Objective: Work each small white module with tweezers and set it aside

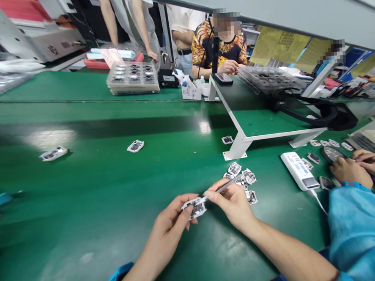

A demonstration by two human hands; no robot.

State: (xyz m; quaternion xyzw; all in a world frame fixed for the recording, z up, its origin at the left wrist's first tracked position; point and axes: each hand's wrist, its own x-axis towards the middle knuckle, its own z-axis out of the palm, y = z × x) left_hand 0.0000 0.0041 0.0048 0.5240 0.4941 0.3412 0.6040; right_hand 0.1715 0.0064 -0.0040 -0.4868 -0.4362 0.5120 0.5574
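Observation:
My left hand (175, 219) is closed on a small white-framed electronic part (196, 208) with dark circuitry inside, held above the green bench between thumb and fingers. My right hand (231, 201) pinches a slim grey pair of tweezers (224, 186), whose tip reaches the face of that part. Fingers cover some of the part, so the exact contact point is hard to make out. Just beyond my right hand lies a loose group of similar white-framed parts (248, 176), partly hidden by the hand.
On the green bench (98, 184), two more such parts (135, 146) lie farther back. A white-legged stand (238, 143) carries a headset (319, 111) and trays. At right are a white device (300, 171) with a cable and a co-worker's hands (351, 173). Stacked trays (133, 78) stand behind.

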